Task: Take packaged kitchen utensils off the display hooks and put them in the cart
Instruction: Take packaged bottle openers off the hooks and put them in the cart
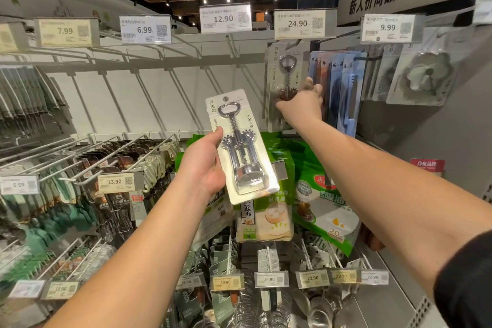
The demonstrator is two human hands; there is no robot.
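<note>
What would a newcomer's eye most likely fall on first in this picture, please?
Probably the packaged corkscrew at centre frame, a shiny winged opener on a pale card, held up by the left hand. Next, the right hand reaching up and right to grip a second corkscrew pack hanging under the 24.90 price tag. The bare hooks along the upper left also stand out.

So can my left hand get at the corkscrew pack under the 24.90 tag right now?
Probably not: the left hand already holds a packaged corkscrew, and the right hand is already on the hanging corkscrew pack under the 24.90 tag.
</note>
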